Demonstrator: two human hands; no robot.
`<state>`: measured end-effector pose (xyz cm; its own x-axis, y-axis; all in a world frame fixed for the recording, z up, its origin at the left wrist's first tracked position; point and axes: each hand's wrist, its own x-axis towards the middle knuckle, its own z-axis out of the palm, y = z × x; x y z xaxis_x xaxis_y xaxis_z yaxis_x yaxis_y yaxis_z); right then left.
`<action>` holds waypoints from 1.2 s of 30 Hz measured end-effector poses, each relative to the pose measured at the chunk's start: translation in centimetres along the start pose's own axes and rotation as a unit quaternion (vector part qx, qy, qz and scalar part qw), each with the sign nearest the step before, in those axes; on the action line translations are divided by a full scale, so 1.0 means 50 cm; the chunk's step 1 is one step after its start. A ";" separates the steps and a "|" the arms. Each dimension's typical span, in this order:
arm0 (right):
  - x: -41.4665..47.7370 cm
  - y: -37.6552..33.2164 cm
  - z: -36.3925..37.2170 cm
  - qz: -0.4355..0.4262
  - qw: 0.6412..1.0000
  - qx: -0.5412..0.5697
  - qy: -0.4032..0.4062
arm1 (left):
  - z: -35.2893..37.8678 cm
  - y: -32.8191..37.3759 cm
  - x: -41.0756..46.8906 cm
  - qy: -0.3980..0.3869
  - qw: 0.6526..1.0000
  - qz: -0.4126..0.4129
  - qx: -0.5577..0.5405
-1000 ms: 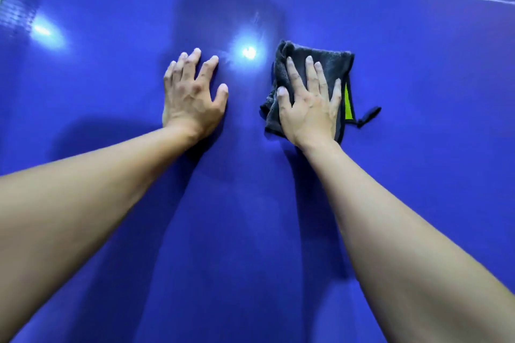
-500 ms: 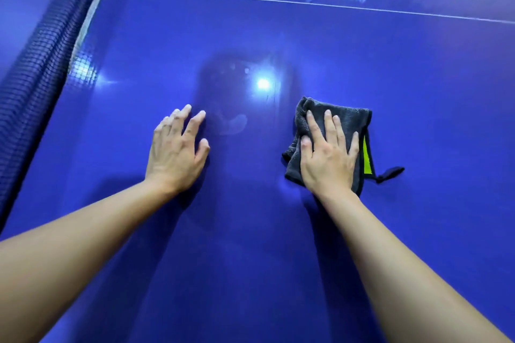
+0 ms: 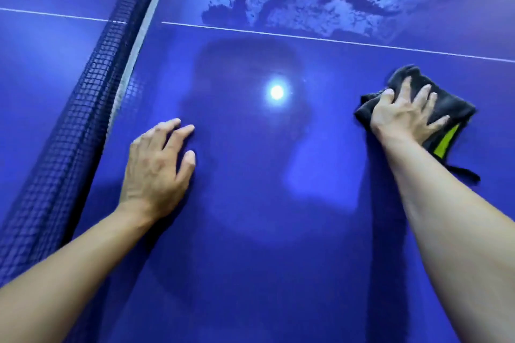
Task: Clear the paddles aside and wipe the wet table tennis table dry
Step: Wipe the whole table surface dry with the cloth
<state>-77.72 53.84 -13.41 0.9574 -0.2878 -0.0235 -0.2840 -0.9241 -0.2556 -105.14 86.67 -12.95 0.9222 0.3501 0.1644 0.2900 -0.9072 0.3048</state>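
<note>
Cloth under right hand, now farther right

The right hand has slid the dark cloth well to the right, away from the left hand. The view has tilted up, bringing the net and the wet patch into sight.

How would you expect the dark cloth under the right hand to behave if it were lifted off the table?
The cloth would probably droop limply: it bunches in folds under the right hand. It looks light, though soaked-up water may add weight.
</note>
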 end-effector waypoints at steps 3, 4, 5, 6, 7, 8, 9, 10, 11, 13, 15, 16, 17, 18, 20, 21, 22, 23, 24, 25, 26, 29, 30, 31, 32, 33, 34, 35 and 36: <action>-0.025 -0.146 0.041 -0.024 1.000 -0.001 0.006 | 0.007 -0.004 -0.004 0.017 1.000 0.012 -0.005; -0.046 -0.206 0.059 -0.057 0.998 -0.006 0.004 | 0.008 -0.004 -0.004 0.018 1.000 0.007 -0.002; -0.071 -0.267 0.076 -0.093 0.996 -0.011 0.000 | 0.009 -0.003 -0.006 0.017 1.000 0.005 0.000; -0.099 -0.329 0.092 -0.132 0.991 -0.014 -0.007 | 0.009 -0.003 -0.007 0.016 1.000 0.007 0.001; -0.130 -0.387 0.108 -0.174 0.984 -0.019 -0.016 | 0.009 -0.001 -0.008 0.016 1.000 0.011 0.002; -0.164 -0.446 0.125 -0.220 0.975 -0.026 -0.029 | 0.009 -0.003 -0.007 0.019 1.000 0.014 0.005; -0.201 -0.501 0.140 -0.271 0.961 -0.030 -0.047 | 0.009 -0.005 -0.006 0.021 1.000 0.016 0.008; -0.237 -0.549 0.151 -0.321 0.944 -0.028 -0.067 | 0.009 -0.005 -0.006 0.023 1.000 0.018 0.009; -0.271 -0.589 0.160 -0.368 0.926 -0.023 -0.087 | 0.010 -0.005 -0.006 0.025 1.000 0.018 0.007; -0.326 -0.643 0.171 -0.437 0.891 -0.010 -0.120 | 0.010 -0.006 -0.004 0.031 0.999 0.020 0.003; -0.349 -0.661 0.174 -0.466 0.874 -0.003 -0.134 | 0.010 -0.010 -0.002 0.033 0.999 0.025 -0.002; -0.349 -0.659 0.173 -0.469 0.872 -0.002 -0.139 | 0.010 -0.012 -0.002 0.031 0.999 0.026 -0.006; -0.344 -0.652 0.171 -0.467 0.873 -0.003 -0.141 | 0.009 -0.016 0.000 0.027 0.999 0.027 -0.011; -0.333 -0.638 0.166 -0.461 0.876 -0.002 -0.140 | 0.009 -0.015 0.002 0.025 0.999 0.026 -0.014; -0.304 -0.592 0.151 -0.433 0.892 0.011 -0.132 | 0.010 -0.012 0.003 0.022 0.999 0.024 -0.009; -0.283 -0.558 0.142 -0.412 0.903 0.018 -0.122 | 0.010 -0.011 0.003 0.020 1.000 0.022 -0.002; -0.258 -0.519 0.134 -0.390 0.914 0.022 -0.110 | 0.010 -0.013 0.005 0.018 1.000 0.021 0.002; -0.225 -0.469 0.121 -0.365 0.925 0.024 -0.099 | 0.011 -0.011 0.006 0.018 1.000 0.022 0.006; -0.188 -0.413 0.106 -0.341 0.935 0.022 -0.090 | 0.012 -0.012 0.008 0.019 1.000 0.022 0.008; -0.148 -0.350 0.088 -0.320 0.944 0.010 -0.080 | 0.012 -0.012 0.008 0.021 0.999 0.023 0.011; -0.108 -0.285 0.068 -0.303 0.950 -0.007 -0.069 | 0.011 -0.009 0.007 0.023 0.999 0.021 0.014; -0.018 -0.093 0.021 -0.265 0.962 -0.017 -0.058 | 0.009 0.004 0.000 0.025 0.999 0.000 0.034; -0.002 -0.028 0.006 -0.250 0.967 -0.012 -0.056 | 0.010 0.007 0.000 0.022 0.999 -0.005 0.042; 0.011 0.032 -0.009 -0.232 0.971 -0.009 -0.048 | 0.010 0.010 0.000 0.015 0.999 -0.006 0.048; 0.019 0.083 -0.022 -0.208 0.977 -0.009 -0.039 | 0.009 0.010 0.002 0.007 0.999 -0.006 0.054; 0.025 0.124 -0.031 -0.181 0.983 -0.009 -0.032 | 0.009 0.011 -0.003 0.004 0.998 -0.011 0.063; 0.029 0.150 -0.036 -0.160 0.987 -0.012 -0.023 | 0.009 0.015 -0.009 0.008 0.997 -0.020 0.068; 0.032 0.161 -0.038 -0.147 0.989 -0.012 -0.016 | 0.006 0.023 -0.019 0.014 0.997 -0.034 0.065; 0.032 0.161 -0.038 -0.141 0.990 -0.010 -0.011 | 0.000 0.034 -0.036 0.016 0.997 -0.053 0.054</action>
<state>-78.58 45.45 -13.68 0.9996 -0.0126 0.0253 -0.0062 -0.9719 -0.2354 -106.33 84.49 -12.74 0.8768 0.4504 0.1681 0.4124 -0.8844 0.2187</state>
